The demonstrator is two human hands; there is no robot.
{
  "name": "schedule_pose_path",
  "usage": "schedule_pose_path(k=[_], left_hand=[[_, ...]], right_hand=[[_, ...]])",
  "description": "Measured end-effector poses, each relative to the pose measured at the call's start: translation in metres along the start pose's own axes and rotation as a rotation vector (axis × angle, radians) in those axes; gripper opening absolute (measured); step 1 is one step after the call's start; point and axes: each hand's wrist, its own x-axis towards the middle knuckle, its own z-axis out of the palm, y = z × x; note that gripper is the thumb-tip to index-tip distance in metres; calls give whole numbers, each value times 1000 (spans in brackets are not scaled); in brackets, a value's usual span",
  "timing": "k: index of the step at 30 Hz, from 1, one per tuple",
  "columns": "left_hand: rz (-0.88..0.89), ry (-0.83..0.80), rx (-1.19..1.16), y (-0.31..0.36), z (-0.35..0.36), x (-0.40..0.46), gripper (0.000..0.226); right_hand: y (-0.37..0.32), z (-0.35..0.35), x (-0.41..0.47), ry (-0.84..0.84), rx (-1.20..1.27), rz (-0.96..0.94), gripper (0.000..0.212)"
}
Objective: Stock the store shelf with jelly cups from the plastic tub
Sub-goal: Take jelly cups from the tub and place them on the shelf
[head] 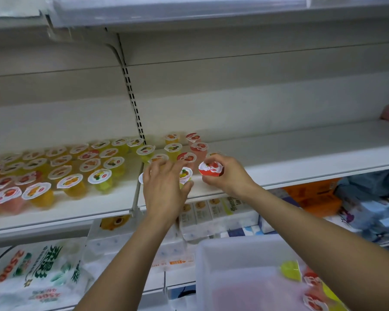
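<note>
1. The white metal shelf (301, 151) is flat and smooth, running across mid-frame.
2. Your translucent plastic tub (240, 261) sits at lower right, holding a few jelly cups (290, 269).
3. Foil-lidded round cups (70, 182) crowd the shelf's left half.
4. Your left hand (162, 189) reaches with fingers spread, seemingly touching a yellow cup (185, 175).
5. Your right hand (225, 173) grips a red-lidded cup (210, 169) just beside it.

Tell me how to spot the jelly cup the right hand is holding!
Find the white shelf with jelly cups. On its right section, at the front of the small cluster, the right hand pinches the red-lidded cup. It alone is tilted, lid facing you.
</note>
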Motion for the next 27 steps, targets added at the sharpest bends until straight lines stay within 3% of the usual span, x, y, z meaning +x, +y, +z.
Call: schedule_pose_path(k=[6,10,15,20,27], left_hand=[[59,-26,100,-10,9,11,22],[63,-79,122,-13,8,12,27],[80,-106,21,-2,1,-2,44],[229,-15,-185,34,5,-46,46],[220,-311,-366,91,57,-126,49]], right_hand=[[7,13,6,-4,-38,-14,38],[10,14,4,-19,-87,-53,41],[12,-2,-17,27,-363,-115,61],[33,-27,-69,102,-462,-197,49],[104,-38,-159,-102,-512,-30,40]])
